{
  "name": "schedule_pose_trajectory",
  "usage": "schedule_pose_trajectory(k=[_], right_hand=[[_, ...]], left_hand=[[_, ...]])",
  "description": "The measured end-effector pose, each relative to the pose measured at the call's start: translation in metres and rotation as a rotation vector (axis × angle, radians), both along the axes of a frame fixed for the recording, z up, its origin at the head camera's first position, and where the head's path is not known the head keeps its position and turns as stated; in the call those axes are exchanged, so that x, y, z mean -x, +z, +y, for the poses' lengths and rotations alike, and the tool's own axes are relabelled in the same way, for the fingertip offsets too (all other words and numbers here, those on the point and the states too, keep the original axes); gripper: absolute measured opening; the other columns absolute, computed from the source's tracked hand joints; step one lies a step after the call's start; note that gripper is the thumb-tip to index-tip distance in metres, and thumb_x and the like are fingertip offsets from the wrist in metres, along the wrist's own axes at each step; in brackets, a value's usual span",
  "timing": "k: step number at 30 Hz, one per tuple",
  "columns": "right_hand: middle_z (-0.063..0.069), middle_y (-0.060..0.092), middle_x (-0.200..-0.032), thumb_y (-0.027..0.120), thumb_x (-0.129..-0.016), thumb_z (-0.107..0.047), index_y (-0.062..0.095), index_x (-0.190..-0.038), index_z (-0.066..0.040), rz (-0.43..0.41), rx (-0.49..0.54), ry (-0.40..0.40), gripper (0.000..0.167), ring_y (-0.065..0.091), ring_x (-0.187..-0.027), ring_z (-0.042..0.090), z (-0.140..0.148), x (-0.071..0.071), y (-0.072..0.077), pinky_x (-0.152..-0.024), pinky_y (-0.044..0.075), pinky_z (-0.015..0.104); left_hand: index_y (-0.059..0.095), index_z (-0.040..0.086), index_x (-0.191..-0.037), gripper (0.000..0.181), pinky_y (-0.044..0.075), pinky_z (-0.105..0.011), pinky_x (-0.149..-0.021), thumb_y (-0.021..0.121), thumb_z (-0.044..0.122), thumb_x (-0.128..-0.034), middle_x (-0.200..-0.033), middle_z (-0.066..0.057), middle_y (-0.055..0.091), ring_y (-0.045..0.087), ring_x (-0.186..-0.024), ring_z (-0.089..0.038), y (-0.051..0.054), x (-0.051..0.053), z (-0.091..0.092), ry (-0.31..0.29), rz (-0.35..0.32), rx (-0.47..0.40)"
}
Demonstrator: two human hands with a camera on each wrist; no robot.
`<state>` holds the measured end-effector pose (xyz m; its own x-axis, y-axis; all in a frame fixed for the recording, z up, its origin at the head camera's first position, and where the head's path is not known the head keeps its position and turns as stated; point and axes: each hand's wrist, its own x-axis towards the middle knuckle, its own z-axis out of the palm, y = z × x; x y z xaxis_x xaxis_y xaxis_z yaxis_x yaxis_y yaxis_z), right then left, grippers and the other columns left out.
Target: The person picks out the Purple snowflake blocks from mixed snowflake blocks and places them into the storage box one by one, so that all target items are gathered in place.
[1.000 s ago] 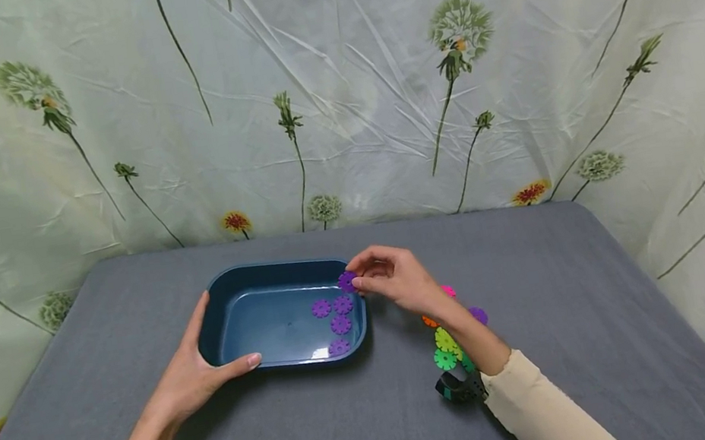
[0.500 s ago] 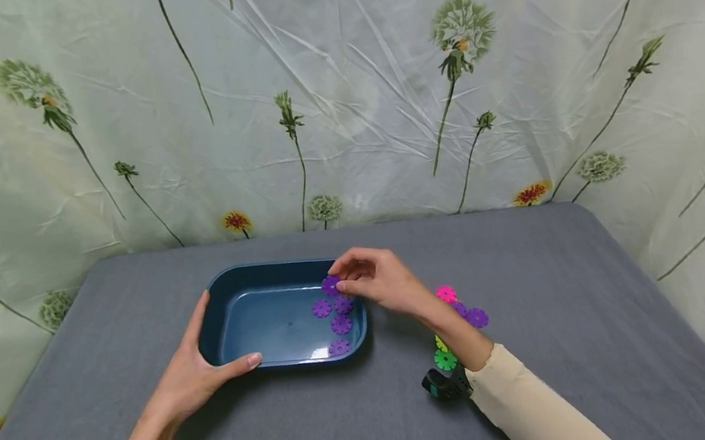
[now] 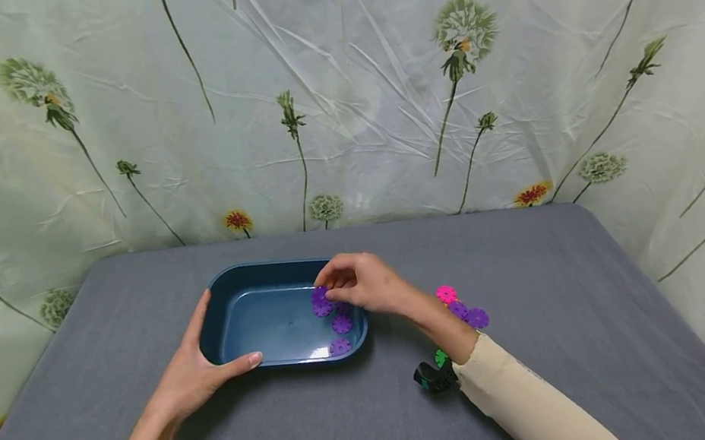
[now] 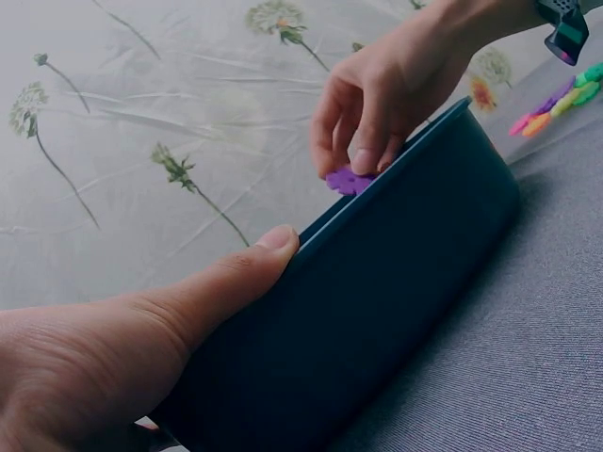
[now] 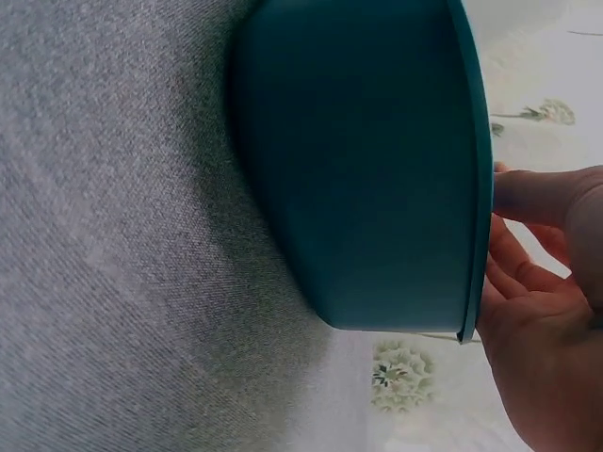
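Note:
A blue plastic tub (image 3: 265, 326) stands on the table, with several purple flower-shaped discs (image 3: 341, 324) lying at its right end. My left hand (image 3: 184, 381) grips the tub's left end, its thumb on the front rim in the left wrist view. Over the tub's right half, my right hand (image 3: 369, 283) pinches one more purple notched disc (image 4: 349, 181) between thumb and fingers. That disc overlaps one lying below it in the head view. In the right wrist view the tub's wall hides the held disc.
Right of the tub, partly behind my right forearm, lie more discs: pink (image 3: 446, 294), purple (image 3: 476, 318) and green (image 3: 441, 357). A grey cloth covers the table (image 3: 554, 357). Behind it hangs a dandelion-patterned curtain (image 3: 360, 95).
My right hand has moved left with the purple disc, from the tub's right rim to farther inside over the lying discs. My left hand has stayed on the tub.

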<state>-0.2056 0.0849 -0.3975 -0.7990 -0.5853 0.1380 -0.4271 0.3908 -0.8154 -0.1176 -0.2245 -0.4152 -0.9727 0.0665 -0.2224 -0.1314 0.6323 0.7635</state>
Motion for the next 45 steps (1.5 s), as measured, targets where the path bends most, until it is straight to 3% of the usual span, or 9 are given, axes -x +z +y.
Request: schedule_pose_trajectory(k=[8,14,21,25,29,34,45], right_hand=[[0.009,0.073,-0.108,0.073,-0.094,0.001,0.078,-0.11,-0.007,-0.006,-0.16,0.087,0.018,0.07,-0.091,0.013,-0.009,0.0,0.004,-0.081,0.057,0.018],[0.004,0.073,-0.109,0.073,-0.096,-0.004,0.08,-0.109,-0.012,0.054,-0.325,0.146,0.017,0.069,-0.093,0.014,-0.015,-0.001,0.005,-0.079,0.055,0.019],[-0.003,0.075,-0.118,0.073,-0.097,-0.011,0.08,-0.111,-0.02,0.106,-0.478,0.144,0.019,0.07,-0.097,0.011,-0.019,-0.006,0.001,-0.082,0.055,0.026],[-0.006,0.077,-0.111,0.073,-0.097,-0.013,0.08,-0.112,-0.023,0.146,-0.511,0.118,0.019,0.071,-0.096,0.009,-0.02,-0.01,-0.001,-0.085,0.056,0.03],[-0.005,0.079,-0.105,0.074,-0.097,-0.012,0.079,-0.112,-0.023,0.15,-0.501,0.095,0.02,0.071,-0.095,0.009,-0.021,-0.011,-0.002,-0.086,0.057,0.032],[-0.003,0.076,-0.111,0.074,-0.097,-0.011,0.077,-0.115,-0.018,0.137,-0.442,0.084,0.02,0.071,-0.101,0.012,-0.02,-0.011,-0.003,-0.09,0.057,0.033],[0.014,0.07,-0.115,0.074,-0.093,0.003,0.073,-0.115,-0.001,0.083,-0.083,0.101,0.022,0.07,-0.1,0.025,-0.007,-0.011,-0.005,-0.082,0.057,0.022]], left_hand=[[-0.017,0.034,-0.166,0.136,0.025,-0.081,-0.112,0.089,0.043,-0.081,-0.174,-0.028,-0.002,0.017,-0.152,-0.06,0.001,0.0,0.001,0.01,-0.006,0.0],[-0.017,0.034,-0.166,0.136,0.027,-0.081,-0.111,0.088,0.043,-0.0812,-0.174,-0.029,-0.002,0.019,-0.152,-0.06,0.001,0.001,0.001,0.015,-0.008,0.013],[-0.017,0.034,-0.166,0.136,0.025,-0.081,-0.112,0.088,0.044,-0.0811,-0.174,-0.028,-0.002,0.018,-0.152,-0.06,0.001,0.002,0.001,0.011,-0.006,0.011],[-0.017,0.036,-0.166,0.135,0.026,-0.081,-0.112,0.089,0.044,-0.081,-0.174,-0.027,-0.002,0.018,-0.153,-0.059,0.001,0.002,0.002,0.011,-0.003,0.002],[-0.017,0.035,-0.166,0.135,0.027,-0.081,-0.111,0.088,0.044,-0.0813,-0.174,-0.027,-0.002,0.019,-0.152,-0.059,0.002,0.003,0.002,0.003,0.0,0.0],[-0.018,0.035,-0.166,0.135,0.027,-0.082,-0.111,0.088,0.044,-0.0817,-0.174,-0.028,-0.003,0.018,-0.151,-0.061,0.001,0.002,0.0,0.004,-0.006,0.007],[-0.015,0.035,-0.166,0.135,0.026,-0.08,-0.113,0.089,0.042,-0.0808,-0.174,-0.027,-0.001,0.018,-0.153,-0.058,-0.001,0.0,0.0,0.01,-0.004,-0.024]])
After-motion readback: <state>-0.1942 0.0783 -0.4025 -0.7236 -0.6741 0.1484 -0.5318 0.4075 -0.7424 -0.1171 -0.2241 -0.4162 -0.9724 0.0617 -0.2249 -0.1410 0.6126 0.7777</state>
